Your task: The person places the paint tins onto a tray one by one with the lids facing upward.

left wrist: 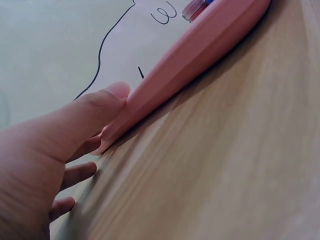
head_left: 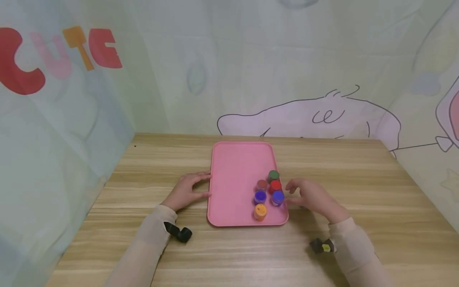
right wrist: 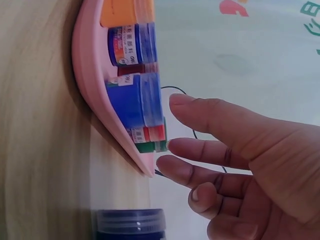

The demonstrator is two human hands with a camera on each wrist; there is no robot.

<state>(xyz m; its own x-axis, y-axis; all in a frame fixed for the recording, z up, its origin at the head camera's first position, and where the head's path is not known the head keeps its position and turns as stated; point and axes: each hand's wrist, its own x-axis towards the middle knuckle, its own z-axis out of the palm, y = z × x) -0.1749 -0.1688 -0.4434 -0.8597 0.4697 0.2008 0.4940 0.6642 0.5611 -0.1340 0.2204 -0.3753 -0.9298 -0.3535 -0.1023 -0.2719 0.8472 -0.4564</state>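
A pink tray [head_left: 233, 179] lies on the table with several small paint jars at its right side. Among them are a green jar [head_left: 273, 176], a red jar [head_left: 275, 186], a brownish-red jar [head_left: 261, 185], a dark blue jar [head_left: 260, 197], a blue jar [head_left: 277, 198] and an orange jar [head_left: 260, 212]. My left hand [head_left: 186, 190] touches the tray's left rim with thumb and fingertips, fingers mostly straight. Just off the right rim, my right hand [head_left: 313, 198] holds nothing; its fingers are loosely bent beside the blue jar [right wrist: 132, 100].
The wooden table [head_left: 161, 255] reaches back to a printed cloth [head_left: 251, 71] with cartoon drawings. In the right wrist view another dark blue jar [right wrist: 130, 225] shows at the bottom edge, outside the tray. Each wrist wears a small black camera [head_left: 179, 232].
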